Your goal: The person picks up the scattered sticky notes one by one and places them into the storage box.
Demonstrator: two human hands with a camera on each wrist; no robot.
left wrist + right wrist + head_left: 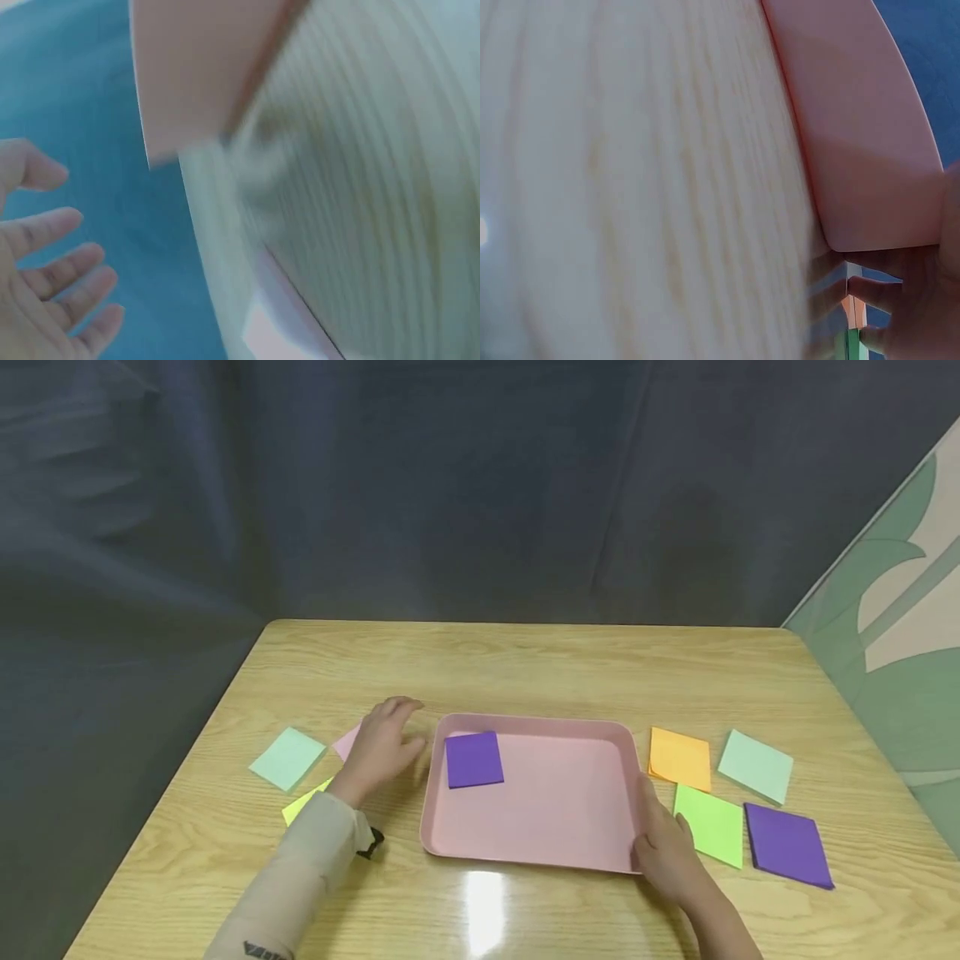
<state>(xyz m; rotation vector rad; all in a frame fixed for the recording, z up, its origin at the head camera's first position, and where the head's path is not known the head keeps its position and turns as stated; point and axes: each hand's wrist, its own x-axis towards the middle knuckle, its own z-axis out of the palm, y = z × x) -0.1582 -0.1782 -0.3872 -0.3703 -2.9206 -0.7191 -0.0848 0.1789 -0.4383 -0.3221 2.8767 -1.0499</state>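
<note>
A shallow pink tray [562, 802] lies on the wooden table, with a purple sticky note pad [475, 760] in its upper left corner. At the tray's right end, my right hand [667, 852] grips the rim and outer wall; the right wrist view shows the fingers [877, 292] below the tray's end wall [870, 150]. My left hand [381, 750] is apart from the tray, just off its left side, fingers spread and holding nothing. Beneath the left hand and sleeve, a pink sticky note pad [347, 742] and a yellow one [303, 800] are partly hidden.
A mint pad [288, 759] lies at the far left. Right of the tray are orange [679, 758], mint [756, 766], lime [708, 824] and purple [787, 845] pads. A dark curtain [480, 493] hangs behind the table [487, 668].
</note>
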